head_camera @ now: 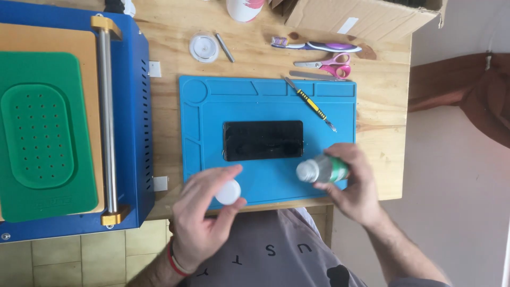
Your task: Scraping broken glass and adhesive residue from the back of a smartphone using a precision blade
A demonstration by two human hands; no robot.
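now the left hand [204, 212] pinches a white cap [228, 192]; the right hand [353, 183] grips the bottle [322, 170].

left hand [204, 210] raised palm-down, fingers loosely curled, thumb and forefinger pinched together at their tips. red band around left wrist. right hand [353, 183] closed in a wrapped grip, knuckles up, thumb side toward the left hand. both forearms bare, angled inward from below.
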